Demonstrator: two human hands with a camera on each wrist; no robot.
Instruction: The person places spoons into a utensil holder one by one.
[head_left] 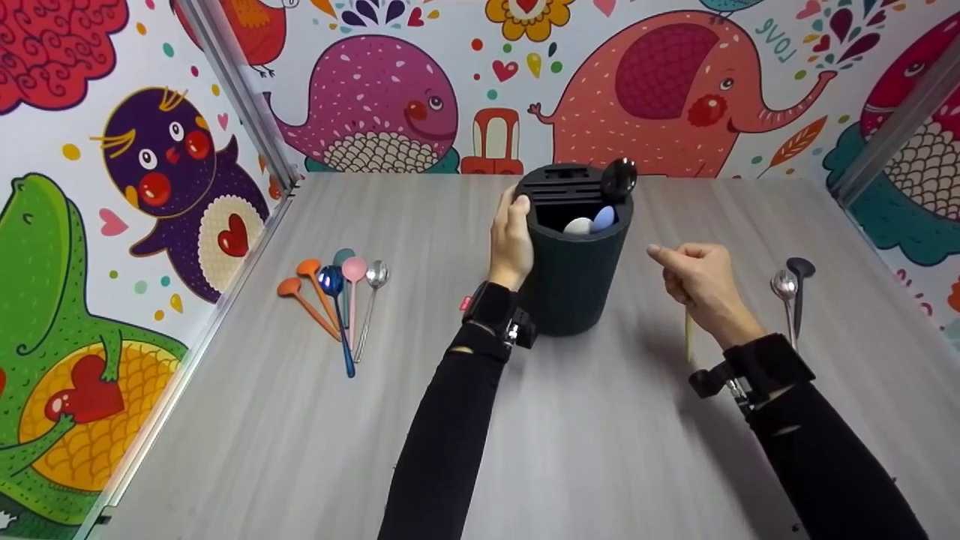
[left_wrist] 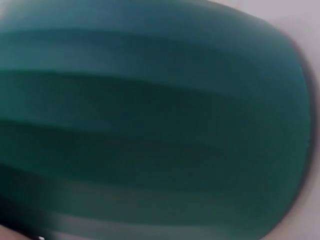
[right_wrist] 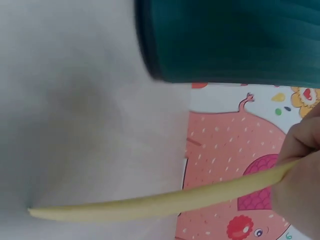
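Note:
A dark green canister (head_left: 571, 285) with a slotted black top stands on the table; its ribbed side (left_wrist: 150, 115) fills the left wrist view. My left hand (head_left: 511, 241) grips it at the left, thumb at the rim. White (head_left: 578, 226) and light blue (head_left: 603, 219) spoon heads show inside the opening, and a shiny black spoon head (head_left: 619, 178) sticks up at the back right. To the right of the canister, my right hand (head_left: 701, 281) holds a slim yellow utensil handle (right_wrist: 150, 206) that hangs down from the fist. Its upper end is hidden in the hand.
Several spoons lie fanned out at the left, among them an orange one (head_left: 308, 268), a metallic blue one (head_left: 330, 281), a pink one (head_left: 353, 270) and a silver one (head_left: 377, 274). At the right lie another silver spoon (head_left: 784, 285) and a dark grey one (head_left: 800, 268). Cartoon-printed walls enclose the table.

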